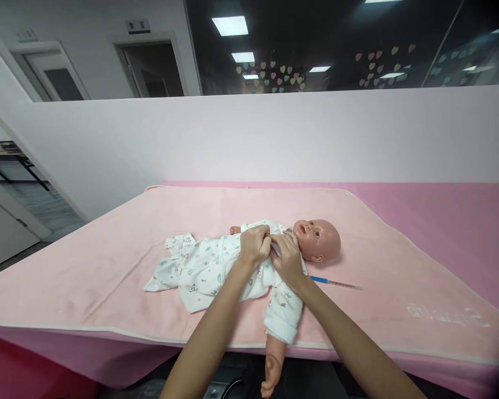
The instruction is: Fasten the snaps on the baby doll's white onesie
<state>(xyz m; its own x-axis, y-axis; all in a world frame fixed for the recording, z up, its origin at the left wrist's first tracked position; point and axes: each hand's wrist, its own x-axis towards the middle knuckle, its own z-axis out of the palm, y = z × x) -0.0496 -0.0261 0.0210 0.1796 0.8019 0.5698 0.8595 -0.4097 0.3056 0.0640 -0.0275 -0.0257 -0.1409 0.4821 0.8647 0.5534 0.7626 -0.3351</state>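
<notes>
Two bare forearms are seen, ending in the left hand (254, 246) and the right hand (289, 259) — no sleeves, gloves, rings or watch are worn — both uncovered throughout.

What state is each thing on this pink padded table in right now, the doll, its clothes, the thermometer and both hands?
Plastic baby doll: lying on its back, one arm over the table edge.
White printed cotton baby garment: on the doll, gathered at the chest.
Thin glass thermometer with blue end: lying flat, untouched.
Pale pink blanket: spread flat.
Left hand: gripping the garment.
Right hand: gripping the garment.
</notes>
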